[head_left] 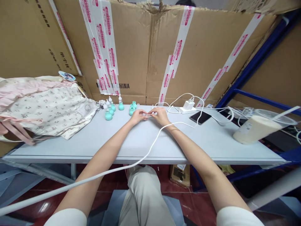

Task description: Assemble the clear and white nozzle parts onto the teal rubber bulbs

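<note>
My left hand [138, 116] and my right hand [161, 115] meet over the grey table, both with fingertips pinched together. Between them is a small translucent piece [145, 115], too small and partly covered by fingers to name. Just behind my left hand stand small teal bottle-shaped pieces [131, 110]. Farther left are several more round teal pieces [108, 116]. One teal piece [121, 106] carries a white pointed top [120, 98].
A floral cloth bag [54, 106] lies at the left. At the right are a charger [188, 105], a phone [200, 117] and a tilted drink cup [255, 128] with a straw. A white cable [150, 147] crosses in front of my arms. Cardboard [134, 47] walls the back.
</note>
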Tool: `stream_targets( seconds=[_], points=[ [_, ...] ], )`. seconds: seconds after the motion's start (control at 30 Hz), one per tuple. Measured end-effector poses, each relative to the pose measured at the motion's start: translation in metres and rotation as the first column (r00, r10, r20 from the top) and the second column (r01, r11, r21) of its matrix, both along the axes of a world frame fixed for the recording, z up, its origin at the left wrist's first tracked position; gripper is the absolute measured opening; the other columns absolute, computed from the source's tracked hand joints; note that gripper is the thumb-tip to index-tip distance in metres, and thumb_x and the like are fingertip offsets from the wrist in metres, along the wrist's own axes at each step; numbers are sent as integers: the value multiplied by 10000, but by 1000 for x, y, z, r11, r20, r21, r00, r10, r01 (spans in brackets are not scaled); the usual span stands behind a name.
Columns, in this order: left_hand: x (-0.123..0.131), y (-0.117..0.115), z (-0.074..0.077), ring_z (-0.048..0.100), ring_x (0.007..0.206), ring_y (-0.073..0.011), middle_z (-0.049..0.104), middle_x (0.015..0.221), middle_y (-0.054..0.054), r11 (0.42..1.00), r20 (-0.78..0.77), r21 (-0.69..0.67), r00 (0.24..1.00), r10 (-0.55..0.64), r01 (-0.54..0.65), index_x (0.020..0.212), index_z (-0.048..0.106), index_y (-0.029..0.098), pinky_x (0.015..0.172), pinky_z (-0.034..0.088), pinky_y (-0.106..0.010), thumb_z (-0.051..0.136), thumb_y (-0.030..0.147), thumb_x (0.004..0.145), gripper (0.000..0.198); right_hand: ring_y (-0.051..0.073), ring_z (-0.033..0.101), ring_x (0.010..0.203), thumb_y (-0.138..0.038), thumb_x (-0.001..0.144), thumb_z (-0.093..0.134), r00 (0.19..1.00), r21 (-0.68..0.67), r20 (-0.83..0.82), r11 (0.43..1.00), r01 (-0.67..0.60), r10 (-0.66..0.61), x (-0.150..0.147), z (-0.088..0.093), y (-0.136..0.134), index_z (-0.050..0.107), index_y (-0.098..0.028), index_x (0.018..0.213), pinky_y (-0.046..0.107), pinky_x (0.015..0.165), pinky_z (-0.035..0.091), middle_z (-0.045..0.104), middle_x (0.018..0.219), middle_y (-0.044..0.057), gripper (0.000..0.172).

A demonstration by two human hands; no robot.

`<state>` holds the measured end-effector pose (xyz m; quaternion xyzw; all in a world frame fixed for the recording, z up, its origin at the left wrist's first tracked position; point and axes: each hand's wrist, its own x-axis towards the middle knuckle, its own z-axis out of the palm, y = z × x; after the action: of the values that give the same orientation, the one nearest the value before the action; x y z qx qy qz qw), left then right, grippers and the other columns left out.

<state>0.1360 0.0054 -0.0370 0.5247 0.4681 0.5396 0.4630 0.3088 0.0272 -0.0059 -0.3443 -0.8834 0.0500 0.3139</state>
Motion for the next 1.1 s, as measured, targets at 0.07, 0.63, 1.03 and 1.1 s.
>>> stream_targets(
  seconds=[0.07, 0.63, 1.03, 1.1],
  points=[
    [0, -2, 1, 633, 591, -133, 624, 640, -1, 1000, 13, -18, 1000, 14, -14, 743, 582, 116, 658, 566, -342, 859, 218, 425, 434, 179, 574, 891, -311, 903, 498, 1000, -14, 19, 1000, 22, -22, 0, 0, 1, 740, -253, 953, 310, 838, 319, 710, 936, 52, 254],
    [1, -5, 12, 677, 828, -202, 712, 855, -74, 992, 58, 77, 993, -107, 103, 898, 669, 113, 886, 500, -386, 757, 287, 543, 404, 146, 566, 737, -368, 817, 617, 930, -38, -332, 983, -181, 159, 1, -6, 11, 753, -219, 865, 271, 709, 427, 685, 861, 43, 208],
    [3, -15, 23, 679, 879, -213, 720, 976, -108, 993, 117, 85, 990, -85, 75, 939, 717, 114, 962, 483, -408, 807, 385, 561, 474, 189, 572, 848, -350, 772, 678, 939, 69, -287, 981, -179, 192, -1, -9, 14, 726, -222, 929, 331, 819, 428, 677, 928, 48, 208],
    [3, -16, 25, 683, 869, -213, 723, 962, -104, 994, 127, 92, 989, -75, 64, 938, 713, 116, 959, 489, -409, 810, 378, 561, 470, 190, 577, 840, -344, 786, 664, 936, 81, -306, 984, -157, 175, -2, -10, 13, 727, -221, 930, 332, 812, 432, 680, 919, 50, 199]
  ],
)
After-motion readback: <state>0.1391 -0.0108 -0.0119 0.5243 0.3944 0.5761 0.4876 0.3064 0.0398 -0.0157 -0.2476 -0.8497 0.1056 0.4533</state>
